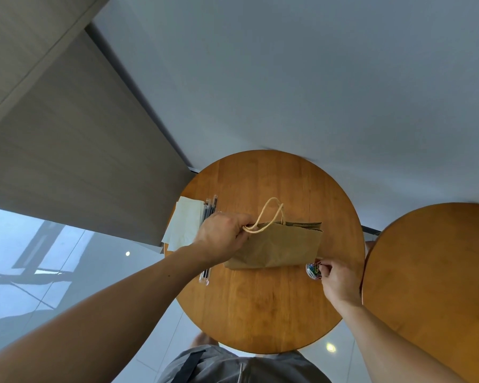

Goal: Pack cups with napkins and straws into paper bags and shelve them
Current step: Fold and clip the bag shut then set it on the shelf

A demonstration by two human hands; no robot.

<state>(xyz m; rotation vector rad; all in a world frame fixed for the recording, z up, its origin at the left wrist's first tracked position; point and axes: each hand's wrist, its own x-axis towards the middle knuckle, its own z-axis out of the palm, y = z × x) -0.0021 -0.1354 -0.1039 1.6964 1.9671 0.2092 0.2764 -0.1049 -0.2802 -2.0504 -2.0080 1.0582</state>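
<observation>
Brown paper and pale twisted cord are bunched in the left hand (224, 236), whose fingers curl round the cord handles (271, 214) and the left end of the brown paper bag's (282, 246) mouth edge. The right hand (338, 281) is at the bag's near right corner, fingertips drawn together over a small clear tub of coloured paper clips (313, 270) – whether they already pinch a clip cannot be told.

The bag is over the middle of the round wooden table (260, 310). Its long axis runs left to right across the person's front. The serrated mouth edge and the handles point away from the person, the base toward them. It looks fairly flat; whether it lies on the wood or is lifted slightly is unclear.

Just left of the gripping hand lie a stack of white paper napkins (184, 223) and a bundle of dark wrapped straws (209, 208), partly under the wrist. A second round wooden table (440, 277) stands to the right.

No cup shows, and the bag's inside is hidden, so what it holds is unknown. The reach to the clips suggests this bag is being closed – shelving is still to do, and the spare napkins and straws hint at more bags.
</observation>
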